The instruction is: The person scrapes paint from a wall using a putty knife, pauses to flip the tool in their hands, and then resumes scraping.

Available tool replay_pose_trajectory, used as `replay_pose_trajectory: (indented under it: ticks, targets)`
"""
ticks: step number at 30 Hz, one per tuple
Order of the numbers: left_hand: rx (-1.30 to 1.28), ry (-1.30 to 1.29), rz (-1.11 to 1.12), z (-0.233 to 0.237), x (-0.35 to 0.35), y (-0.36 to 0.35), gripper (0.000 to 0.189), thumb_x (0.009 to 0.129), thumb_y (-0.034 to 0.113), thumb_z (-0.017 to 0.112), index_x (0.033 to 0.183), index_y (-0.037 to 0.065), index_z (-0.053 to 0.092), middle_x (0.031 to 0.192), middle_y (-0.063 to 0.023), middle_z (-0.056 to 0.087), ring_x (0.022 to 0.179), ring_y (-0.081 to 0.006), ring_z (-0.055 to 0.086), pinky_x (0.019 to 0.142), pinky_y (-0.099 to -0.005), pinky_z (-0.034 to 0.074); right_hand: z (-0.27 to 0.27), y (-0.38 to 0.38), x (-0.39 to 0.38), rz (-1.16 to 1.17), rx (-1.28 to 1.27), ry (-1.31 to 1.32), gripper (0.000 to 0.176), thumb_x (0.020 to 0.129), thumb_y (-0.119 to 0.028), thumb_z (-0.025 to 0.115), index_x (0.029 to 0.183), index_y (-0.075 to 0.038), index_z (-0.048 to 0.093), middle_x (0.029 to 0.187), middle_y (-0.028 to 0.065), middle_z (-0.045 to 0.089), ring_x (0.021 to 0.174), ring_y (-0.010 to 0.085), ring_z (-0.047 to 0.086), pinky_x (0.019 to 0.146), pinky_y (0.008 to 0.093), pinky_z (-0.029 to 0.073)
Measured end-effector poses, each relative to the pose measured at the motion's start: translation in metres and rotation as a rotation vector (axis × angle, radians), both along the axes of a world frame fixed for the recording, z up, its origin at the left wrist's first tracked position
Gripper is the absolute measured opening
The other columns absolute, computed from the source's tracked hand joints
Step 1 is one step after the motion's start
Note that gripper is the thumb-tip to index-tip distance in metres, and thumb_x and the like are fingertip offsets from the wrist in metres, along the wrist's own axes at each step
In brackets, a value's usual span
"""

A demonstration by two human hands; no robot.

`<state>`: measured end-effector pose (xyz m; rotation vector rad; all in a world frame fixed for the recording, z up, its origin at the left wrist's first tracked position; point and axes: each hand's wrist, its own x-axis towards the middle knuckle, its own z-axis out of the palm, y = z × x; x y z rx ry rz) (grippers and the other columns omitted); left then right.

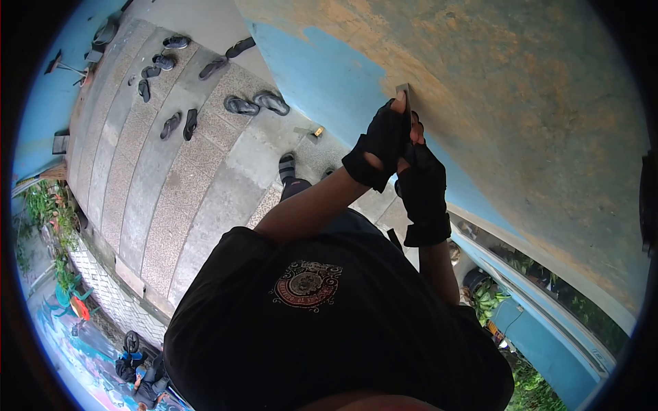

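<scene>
Fingers (pixel 417 129) of the black-gloved left hand (pixel 384 140) and right hand (pixel 421 183) grasp a flat grey metal blade (pixel 404 88), likely steadying it against the patchy blue-brown wall (pixel 500 116).

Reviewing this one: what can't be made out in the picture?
All in the head view:
Flat metal tool: lower end hidden by the left hand and right hand.
Dark object: cut off by the picture's right edge.
Shirt print: lettering too small to read.
Small yellow item: too small to identify.
</scene>
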<state>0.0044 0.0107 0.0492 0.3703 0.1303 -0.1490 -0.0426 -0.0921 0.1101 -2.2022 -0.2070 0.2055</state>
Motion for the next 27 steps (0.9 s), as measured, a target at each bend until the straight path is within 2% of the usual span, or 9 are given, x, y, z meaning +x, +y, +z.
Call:
replay_pose_trajectory:
  ticks: [5,8,12,16,18,22,25,26,27]
  targets:
    - [-0.079,-0.008,0.078,-0.01,0.009,0.012,0.048,0.098,0.053,0.047,0.07,0.014,0.051,0.056,-0.001,0.046,0.06,-0.0169,0.051,0.057,-0.0324,0.045,-0.031,0.006,0.017,0.123,0.129,-0.089,0.021,0.089,-0.009,0.062,0.109,-0.004,0.063,0.068,0.0007,0.058,0.054,0.0089,0.051,0.052,0.0272,0.043]
    - [0.05,0.002,0.074,-0.002,0.002,0.009,0.048,0.097,0.055,0.047,0.071,0.014,0.052,0.056,-0.001,0.046,0.06,-0.017,0.051,0.056,-0.0322,0.044,-0.028,0.002,0.006,0.0,0.078,0.071,0.021,0.089,-0.01,0.062,0.109,-0.004,0.064,0.07,0.0031,0.06,0.056,0.0104,0.053,0.054,0.0273,0.044]
    - [-0.033,0.047,0.056,-0.007,0.0,0.002,0.048,0.097,0.056,0.048,0.072,0.014,0.05,0.055,-0.001,0.044,0.06,-0.017,0.05,0.056,-0.0317,0.044,-0.026,0.002,0.011,0.115,0.065,-0.264,0.021,0.089,-0.01,0.063,0.109,-0.004,0.064,0.071,0.0036,0.061,0.055,0.009,0.052,0.054,0.0272,0.043]
    - [-0.014,-0.043,0.078,-0.011,0.011,0.015,0.049,0.097,0.056,0.047,0.071,0.014,0.05,0.055,-0.0015,0.045,0.059,-0.0172,0.049,0.055,-0.0316,0.042,-0.035,0.009,0.013,0.109,0.153,-0.189,0.024,0.088,-0.008,0.061,0.112,-0.004,0.064,0.078,0.0049,0.064,0.06,0.0103,0.055,0.059,0.0283,0.046]
    - [0.05,0.041,0.076,-0.005,0.0,0.002,0.051,0.097,0.057,0.046,0.07,0.014,0.05,0.055,-0.0016,0.044,0.058,-0.0171,0.049,0.054,-0.0318,0.041,-0.02,0.0,0.001,-0.006,0.058,0.086,0.026,0.087,-0.006,0.061,0.113,-0.002,0.063,0.085,0.0093,0.067,0.071,0.0152,0.06,0.069,0.0302,0.049]
    - [0.039,0.049,0.059,-0.014,0.01,0.008,0.053,0.097,0.057,0.045,0.066,0.014,0.049,0.053,-0.0013,0.043,0.058,-0.0175,0.051,0.053,-0.0326,0.043,-0.025,0.005,0.01,0.033,0.136,0.084,0.026,0.087,-0.006,0.06,0.112,-0.001,0.062,0.084,0.0098,0.067,0.078,0.0174,0.061,0.076,0.031,0.049]
    - [0.04,0.002,0.12,-0.018,0.013,0.018,0.053,0.097,0.056,0.046,0.066,0.014,0.048,0.054,-0.0018,0.045,0.058,-0.0173,0.05,0.052,-0.0316,0.042,-0.028,0.017,0.015,0.061,0.067,-0.004,0.026,0.083,-0.007,0.062,0.109,-0.002,0.059,0.092,0.0187,0.065,0.083,0.0361,0.064,0.073,0.0362,0.051]
    - [0.043,-0.001,0.122,-0.017,0.011,0.013,0.053,0.097,0.056,0.046,0.066,0.014,0.048,0.054,-0.0018,0.045,0.058,-0.0173,0.05,0.052,-0.0316,0.042,-0.028,0.013,0.011,0.063,0.07,-0.008,0.026,0.083,-0.007,0.062,0.109,-0.002,0.059,0.092,0.0187,0.065,0.083,0.0361,0.064,0.073,0.0362,0.051]
    - [0.048,0.031,0.087,-0.012,0.0,0.006,0.052,0.097,0.055,0.046,0.066,0.014,0.049,0.054,-0.0016,0.044,0.058,-0.0172,0.05,0.053,-0.0319,0.043,-0.028,0.006,0.003,0.055,0.084,-0.041,0.024,0.085,-0.008,0.061,0.109,-0.002,0.061,0.087,0.0151,0.066,0.079,0.0259,0.062,0.072,0.033,0.05]
